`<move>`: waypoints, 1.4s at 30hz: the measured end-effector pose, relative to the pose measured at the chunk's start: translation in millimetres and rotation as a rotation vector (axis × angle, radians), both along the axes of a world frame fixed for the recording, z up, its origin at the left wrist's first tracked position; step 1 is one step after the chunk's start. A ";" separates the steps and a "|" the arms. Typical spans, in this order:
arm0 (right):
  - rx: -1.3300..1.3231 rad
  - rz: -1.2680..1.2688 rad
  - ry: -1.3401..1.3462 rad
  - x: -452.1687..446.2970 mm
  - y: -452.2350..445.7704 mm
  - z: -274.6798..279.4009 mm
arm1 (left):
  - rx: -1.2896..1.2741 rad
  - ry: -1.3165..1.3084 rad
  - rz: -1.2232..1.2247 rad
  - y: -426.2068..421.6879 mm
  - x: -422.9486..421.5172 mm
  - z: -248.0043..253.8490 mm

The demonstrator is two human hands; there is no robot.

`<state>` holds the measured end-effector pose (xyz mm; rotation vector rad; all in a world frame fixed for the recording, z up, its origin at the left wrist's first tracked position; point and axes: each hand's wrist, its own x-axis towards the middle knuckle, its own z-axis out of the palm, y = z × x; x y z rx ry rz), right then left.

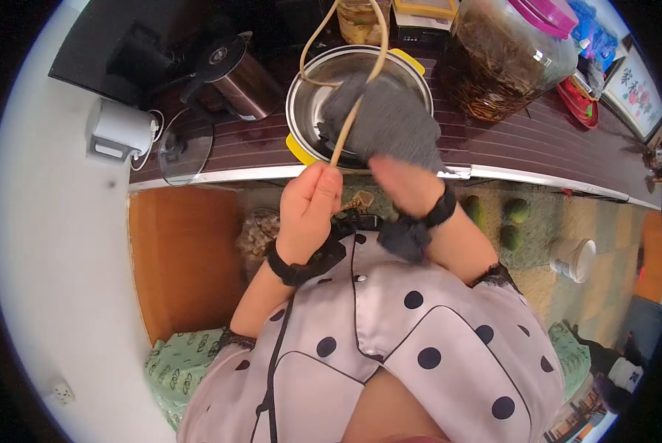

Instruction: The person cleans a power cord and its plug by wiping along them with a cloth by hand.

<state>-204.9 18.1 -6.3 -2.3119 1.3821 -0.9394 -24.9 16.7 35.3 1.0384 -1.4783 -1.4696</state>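
A beige cord (352, 117) runs up from my left hand (312, 203), whose fingers are closed on it, and loops above a steel pot. The pot (294, 111) has yellow handles and stands at the counter's front edge. A dark grey cloth (397, 125) hangs over the pot's right part and inside. My right hand (405, 184) is at the cloth's lower edge, closed on it, slightly blurred, with the fingertips hidden by the cloth. Black bands circle both wrists.
An electric kettle (246, 81) and a glass lid (186, 148) are left of the pot. A large jar with a pink lid (501, 59) stands at the right. The counter edge (228, 175) runs across. On the floor are green melons (517, 211) and a white bucket (573, 258).
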 end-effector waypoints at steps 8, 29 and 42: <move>-0.094 -0.069 0.043 -2.4 -5.8 4.3 | -0.061 -0.104 -0.016 3.5 -0.3 -5.5; 0.307 -0.121 0.458 -16.6 -31.1 41.9 | -0.007 -0.096 -0.123 5.6 5.0 -10.3; -0.297 -0.238 0.209 37.9 -5.0 28.4 | -0.072 -0.172 -0.025 -1.5 9.6 -16.7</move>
